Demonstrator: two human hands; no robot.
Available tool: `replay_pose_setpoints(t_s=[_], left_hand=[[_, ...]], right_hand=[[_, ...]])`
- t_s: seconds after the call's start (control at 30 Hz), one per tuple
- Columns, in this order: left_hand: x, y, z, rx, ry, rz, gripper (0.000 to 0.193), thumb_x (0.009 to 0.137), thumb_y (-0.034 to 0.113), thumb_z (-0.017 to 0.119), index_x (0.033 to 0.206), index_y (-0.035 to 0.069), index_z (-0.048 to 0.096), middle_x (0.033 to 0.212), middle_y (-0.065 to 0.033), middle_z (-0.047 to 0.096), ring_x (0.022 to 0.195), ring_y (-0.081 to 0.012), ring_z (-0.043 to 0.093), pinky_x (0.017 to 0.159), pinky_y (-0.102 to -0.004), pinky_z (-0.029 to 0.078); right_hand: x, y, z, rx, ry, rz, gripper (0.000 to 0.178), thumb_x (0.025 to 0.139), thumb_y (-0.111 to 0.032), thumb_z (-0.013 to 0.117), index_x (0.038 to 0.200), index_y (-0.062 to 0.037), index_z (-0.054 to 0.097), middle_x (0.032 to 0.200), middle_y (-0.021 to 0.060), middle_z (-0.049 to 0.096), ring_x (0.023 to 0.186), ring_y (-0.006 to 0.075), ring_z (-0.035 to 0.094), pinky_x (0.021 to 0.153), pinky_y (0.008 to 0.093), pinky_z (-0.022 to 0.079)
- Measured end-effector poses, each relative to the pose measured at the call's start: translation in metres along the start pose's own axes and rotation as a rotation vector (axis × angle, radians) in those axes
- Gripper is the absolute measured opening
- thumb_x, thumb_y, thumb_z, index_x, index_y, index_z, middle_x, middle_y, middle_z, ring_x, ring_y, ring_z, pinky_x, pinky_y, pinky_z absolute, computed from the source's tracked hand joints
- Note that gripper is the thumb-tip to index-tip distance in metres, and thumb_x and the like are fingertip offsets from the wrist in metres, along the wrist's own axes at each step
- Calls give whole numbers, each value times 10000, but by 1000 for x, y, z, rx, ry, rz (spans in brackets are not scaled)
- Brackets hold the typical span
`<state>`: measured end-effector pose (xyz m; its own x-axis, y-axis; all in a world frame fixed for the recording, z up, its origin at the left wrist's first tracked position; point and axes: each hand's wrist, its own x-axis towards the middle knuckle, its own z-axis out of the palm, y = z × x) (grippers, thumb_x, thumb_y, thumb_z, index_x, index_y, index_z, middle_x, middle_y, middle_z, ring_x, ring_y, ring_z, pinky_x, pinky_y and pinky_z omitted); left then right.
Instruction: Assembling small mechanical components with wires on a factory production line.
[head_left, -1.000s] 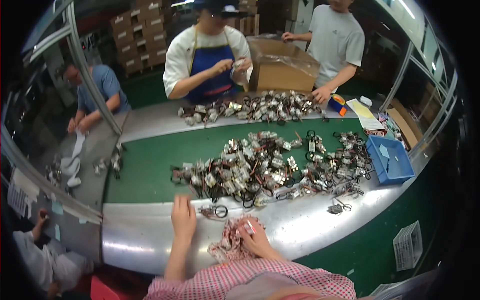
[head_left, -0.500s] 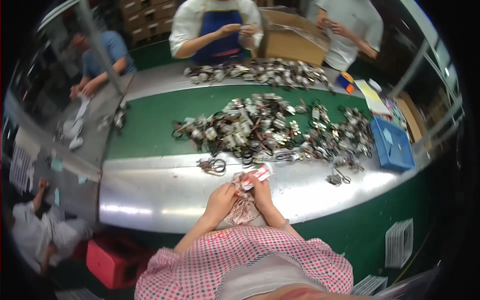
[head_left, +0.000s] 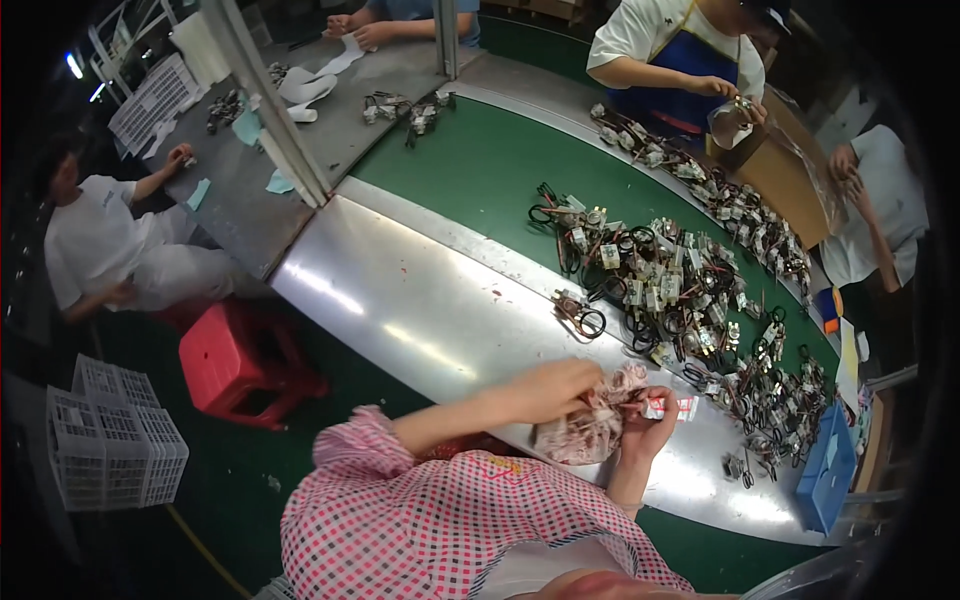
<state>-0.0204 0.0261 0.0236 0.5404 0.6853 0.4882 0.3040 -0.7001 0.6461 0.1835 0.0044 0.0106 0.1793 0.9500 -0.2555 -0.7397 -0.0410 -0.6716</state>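
Observation:
A crumpled, pinkish patterned cloth bag (head_left: pixel 575 438) lies at the near edge of the metal table, its top bunched up. My left hand (head_left: pixel 562 390) is closed on the bunched cloth from the left, fingertips partly hidden in the folds. On the other side, my right hand (head_left: pixel 648 432) grips a small red-and-white packet (head_left: pixel 678 408), which sticks out to the right beyond the fingers. That hand also rests against the bag. What the bag contains cannot be seen.
Beyond my hands lies a large heap of small metal parts with dark cables (head_left: pixel 690 290) on the green belt. A blue tray (head_left: pixel 828 465) stands at the right. Co-workers sit across and at the left. A red stool (head_left: pixel 225 360) and white plastic crates (head_left: pixel 115 445) stand on the floor.
The view has swung left, so the table and heap appear further right and slanted. Both my hands stay at the bag, and the right still holds the packet.

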Motion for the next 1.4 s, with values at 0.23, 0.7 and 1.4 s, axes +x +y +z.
replay_pose_setpoints(t_s=[0.23,0.7,1.4], left_hand=[[29,-176,-198,597,481,-351,391,746,131,537,1092,-29,450,1078,-230,463,984,-365,452,865,-406,362],[14,-326,-306,847,570,-730,415,775,132,564,1153,22,430,953,-179,518,858,-261,559,611,-324,467],[40,114,-19,-1786,33,-546,424,847,188,501,1201,29,329,889,-50,441,604,-83,392,462,-201,326]], right_hand=[[-2,-4,41,-997,-166,-511,129,758,-56,515,641,-1,513,709,87,527,652,177,498,608,265,389],[11,-1,51,-1332,-235,-221,90,773,-58,545,701,-19,506,659,32,522,598,101,470,557,225,380],[-56,-60,128,35,-96,-889,272,866,-262,358,754,-17,398,711,119,412,432,127,369,363,207,306]])
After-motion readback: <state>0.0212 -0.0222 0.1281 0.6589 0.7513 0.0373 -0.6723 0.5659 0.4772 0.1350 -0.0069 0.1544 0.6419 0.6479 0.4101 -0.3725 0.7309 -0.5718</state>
